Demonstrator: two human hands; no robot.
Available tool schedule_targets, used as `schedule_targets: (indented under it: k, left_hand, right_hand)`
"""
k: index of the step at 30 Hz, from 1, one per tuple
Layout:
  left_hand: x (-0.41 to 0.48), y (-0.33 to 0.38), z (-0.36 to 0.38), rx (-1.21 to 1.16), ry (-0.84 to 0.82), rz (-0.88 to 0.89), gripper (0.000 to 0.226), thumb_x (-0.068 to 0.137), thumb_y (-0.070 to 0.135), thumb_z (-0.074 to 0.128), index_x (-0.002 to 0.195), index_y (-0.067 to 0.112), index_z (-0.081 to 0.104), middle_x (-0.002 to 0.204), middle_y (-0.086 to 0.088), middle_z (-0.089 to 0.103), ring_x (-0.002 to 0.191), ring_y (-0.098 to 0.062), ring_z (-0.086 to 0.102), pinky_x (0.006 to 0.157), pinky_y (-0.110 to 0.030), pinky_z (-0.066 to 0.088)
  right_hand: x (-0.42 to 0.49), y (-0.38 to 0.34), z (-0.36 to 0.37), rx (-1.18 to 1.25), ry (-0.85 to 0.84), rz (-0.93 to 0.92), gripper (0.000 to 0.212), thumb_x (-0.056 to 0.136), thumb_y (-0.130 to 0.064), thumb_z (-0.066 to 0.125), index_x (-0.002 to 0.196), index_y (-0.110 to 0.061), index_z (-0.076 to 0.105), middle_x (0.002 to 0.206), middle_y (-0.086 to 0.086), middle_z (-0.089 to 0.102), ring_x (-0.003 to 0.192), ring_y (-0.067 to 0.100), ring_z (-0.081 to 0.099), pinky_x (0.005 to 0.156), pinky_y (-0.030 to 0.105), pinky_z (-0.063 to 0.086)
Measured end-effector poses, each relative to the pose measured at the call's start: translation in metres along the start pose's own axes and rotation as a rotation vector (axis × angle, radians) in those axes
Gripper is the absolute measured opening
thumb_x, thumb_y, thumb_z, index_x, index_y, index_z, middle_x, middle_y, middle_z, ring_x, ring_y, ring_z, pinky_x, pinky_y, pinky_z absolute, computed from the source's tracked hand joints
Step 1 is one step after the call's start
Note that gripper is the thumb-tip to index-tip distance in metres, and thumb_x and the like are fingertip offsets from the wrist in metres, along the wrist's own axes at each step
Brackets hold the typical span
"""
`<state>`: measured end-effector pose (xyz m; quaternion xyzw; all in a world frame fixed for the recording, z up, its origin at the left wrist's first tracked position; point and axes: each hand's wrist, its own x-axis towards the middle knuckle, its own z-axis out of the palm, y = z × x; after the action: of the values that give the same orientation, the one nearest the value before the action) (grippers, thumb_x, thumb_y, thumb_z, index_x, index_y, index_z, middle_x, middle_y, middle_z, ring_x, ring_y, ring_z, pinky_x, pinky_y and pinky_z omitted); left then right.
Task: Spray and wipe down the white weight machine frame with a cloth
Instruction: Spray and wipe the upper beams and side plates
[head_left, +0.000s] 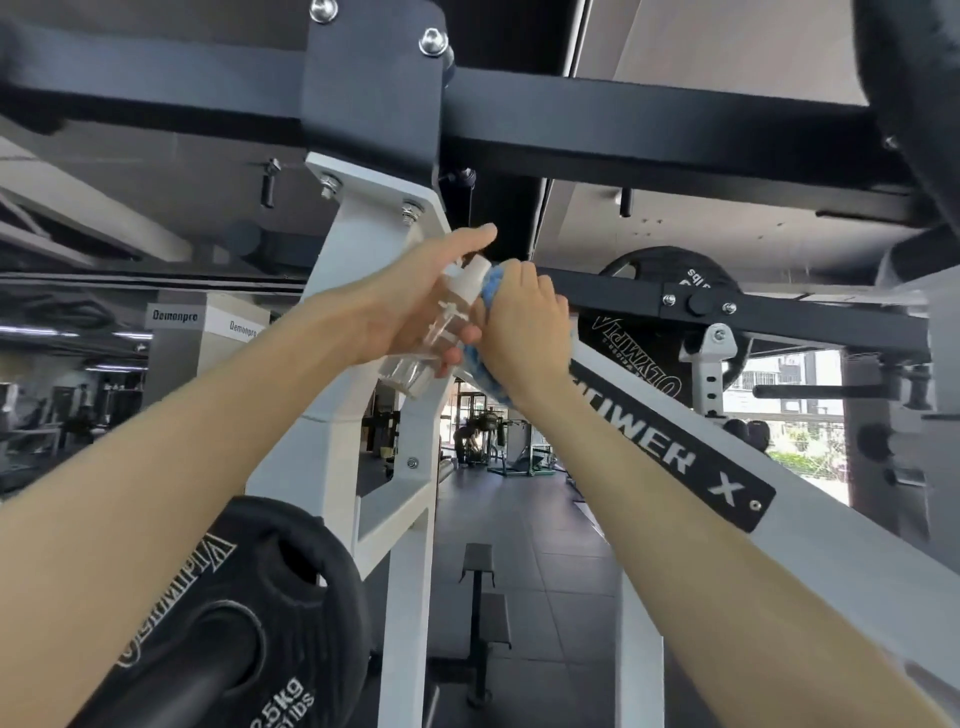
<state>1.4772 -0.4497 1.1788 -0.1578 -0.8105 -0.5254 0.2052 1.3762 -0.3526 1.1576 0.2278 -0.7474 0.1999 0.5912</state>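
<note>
A gym, seen from low under a machine: dark floor tiles run off toward other stations, and black crossbars (623, 119) pass overhead. The white frame (363, 249) stands right ahead, an upright bolted under the bars and a slanted beam running down to the right with a black label (675, 457) on it. A black plate (249, 597) sits at the lower left.

Both hands meet where upright and beam join. The left hand (410, 306) grips a clear bottle (415, 364), fingers wrapped round its body and the forefinger stretched over the white spray head. The right hand (524, 327) has its fingers curled on a bunched blue cloth (491, 288), which lies just beside the nozzle and seems to touch the top end of the beam.

This looks like the spraying step, with the nozzle aimed at the cloth or at the frame right behind it — I cannot tell which. Whether any of the frame is wiped already does not show. Next the cloth needs flat pressure on the white paint and long strokes down the beam, with the bottle drawn clear of its path.
</note>
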Motion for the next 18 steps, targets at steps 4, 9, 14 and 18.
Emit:
schedule_targets:
  k: [4,9,14,18]
  left_hand:
    - [-0.002,-0.001,-0.002,0.124,0.054,0.022,0.016,0.093,0.028,0.06,0.094,0.015,0.05,0.096,-0.006,0.054,0.045,-0.009,0.054,0.047,-0.024,0.049]
    - [0.003,-0.008,-0.01,0.01,0.154,0.063,0.032,0.089,0.021,0.071,0.108,0.007,0.049,0.104,-0.008,0.059,0.05,-0.013,0.063,0.051,-0.027,0.056]
    - [0.004,-0.007,-0.012,0.018,0.199,0.193,0.03,0.084,0.032,0.075,0.089,0.011,0.054,0.094,-0.005,0.071,0.062,-0.016,0.066,0.058,-0.028,0.056]
    - [0.006,-0.011,-0.003,0.122,0.181,0.158,0.024,0.095,0.043,0.061,0.092,0.019,0.058,0.086,-0.004,0.067,0.053,-0.013,0.059,0.055,-0.025,0.053]
  right_hand:
    - [-0.015,0.019,-0.003,-0.002,0.027,0.035,0.032,0.093,-0.038,0.042,0.108,-0.01,0.048,0.105,0.005,0.052,0.098,0.024,0.05,0.081,0.034,0.038]
    - [-0.027,0.04,-0.013,-0.002,0.032,0.097,0.031,0.094,-0.037,0.04,0.102,-0.008,0.049,0.094,0.005,0.05,0.094,0.028,0.051,0.072,0.035,0.033]
    - [-0.036,0.048,-0.016,0.008,0.035,0.109,0.026,0.092,-0.036,0.041,0.095,-0.01,0.046,0.088,0.001,0.043,0.089,0.026,0.05,0.074,0.036,0.036]
    - [-0.036,0.049,-0.019,0.004,-0.001,0.113,0.027,0.093,-0.037,0.041,0.097,-0.011,0.045,0.09,0.0,0.042,0.091,0.024,0.049,0.076,0.035,0.035]
